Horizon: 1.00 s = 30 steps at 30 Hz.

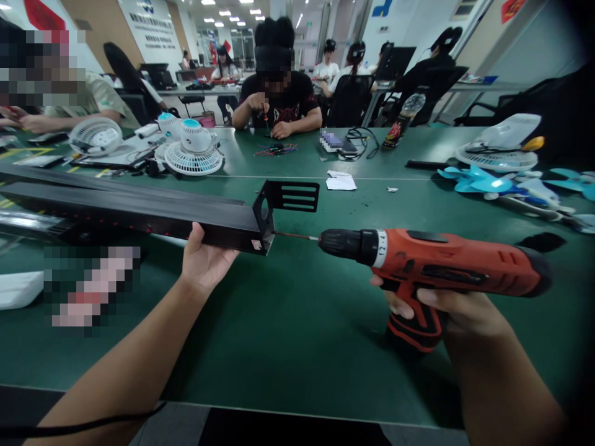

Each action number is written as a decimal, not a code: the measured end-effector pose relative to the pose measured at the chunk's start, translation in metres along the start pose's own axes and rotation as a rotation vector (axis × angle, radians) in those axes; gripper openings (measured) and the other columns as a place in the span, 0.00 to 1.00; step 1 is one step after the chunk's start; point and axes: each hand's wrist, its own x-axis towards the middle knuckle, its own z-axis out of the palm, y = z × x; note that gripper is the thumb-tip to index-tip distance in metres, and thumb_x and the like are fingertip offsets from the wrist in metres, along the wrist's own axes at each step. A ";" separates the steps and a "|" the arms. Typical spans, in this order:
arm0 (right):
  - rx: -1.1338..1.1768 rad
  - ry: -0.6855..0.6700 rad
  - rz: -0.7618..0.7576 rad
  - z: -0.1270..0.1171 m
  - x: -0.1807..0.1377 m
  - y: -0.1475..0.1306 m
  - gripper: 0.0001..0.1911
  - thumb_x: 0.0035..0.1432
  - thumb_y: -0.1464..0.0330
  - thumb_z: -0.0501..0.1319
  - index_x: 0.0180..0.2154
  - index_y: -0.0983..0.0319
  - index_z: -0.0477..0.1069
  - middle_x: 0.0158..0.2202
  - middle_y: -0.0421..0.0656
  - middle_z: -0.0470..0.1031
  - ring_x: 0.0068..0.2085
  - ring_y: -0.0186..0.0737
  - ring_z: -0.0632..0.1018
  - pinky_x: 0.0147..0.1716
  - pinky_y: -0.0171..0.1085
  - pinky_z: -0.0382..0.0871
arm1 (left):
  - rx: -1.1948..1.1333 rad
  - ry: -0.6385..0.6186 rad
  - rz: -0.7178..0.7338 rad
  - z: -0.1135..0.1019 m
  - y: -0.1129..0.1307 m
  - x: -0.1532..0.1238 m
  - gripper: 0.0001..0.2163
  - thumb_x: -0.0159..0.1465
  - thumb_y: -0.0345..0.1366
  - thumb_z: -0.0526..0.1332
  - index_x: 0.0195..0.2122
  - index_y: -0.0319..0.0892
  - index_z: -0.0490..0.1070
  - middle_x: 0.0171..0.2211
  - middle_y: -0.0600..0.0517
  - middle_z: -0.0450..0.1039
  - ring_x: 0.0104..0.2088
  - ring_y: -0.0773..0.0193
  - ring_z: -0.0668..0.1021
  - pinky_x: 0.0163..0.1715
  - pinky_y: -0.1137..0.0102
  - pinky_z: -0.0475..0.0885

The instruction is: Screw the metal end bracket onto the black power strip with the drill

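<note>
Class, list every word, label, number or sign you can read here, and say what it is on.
"12·4", as it seems to read: white ring of the drill.
Too small: sticker on the black bar.
Too blurred: wall lettering; bottle label; red sign at upper right.
No brand can be made out.

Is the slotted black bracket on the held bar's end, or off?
On: the bracket sits against the end of the held bar, near the drill bit. How tightly, I cannot tell.
</note>
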 end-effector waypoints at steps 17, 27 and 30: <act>0.074 0.054 0.006 0.014 0.004 0.006 0.17 0.65 0.55 0.76 0.50 0.58 0.91 0.30 0.46 0.85 0.21 0.38 0.75 0.19 0.38 0.72 | -0.007 0.010 0.000 0.000 -0.002 -0.001 0.31 0.74 0.58 0.70 0.70 0.45 0.76 0.66 0.38 0.83 0.78 0.39 0.73 0.68 0.53 0.82; 0.103 0.088 0.019 0.011 0.001 0.008 0.16 0.63 0.58 0.78 0.52 0.54 0.89 0.41 0.49 0.91 0.21 0.38 0.76 0.19 0.39 0.73 | -0.007 0.011 -0.002 -0.001 -0.004 -0.001 0.32 0.73 0.59 0.70 0.70 0.46 0.76 0.67 0.40 0.82 0.78 0.39 0.72 0.69 0.51 0.81; 0.107 0.087 0.019 0.011 0.001 0.010 0.17 0.64 0.57 0.78 0.52 0.54 0.90 0.42 0.49 0.91 0.21 0.37 0.77 0.19 0.38 0.74 | -0.004 -0.001 -0.008 0.000 -0.004 -0.002 0.32 0.73 0.60 0.70 0.71 0.46 0.75 0.67 0.39 0.83 0.78 0.39 0.73 0.68 0.52 0.82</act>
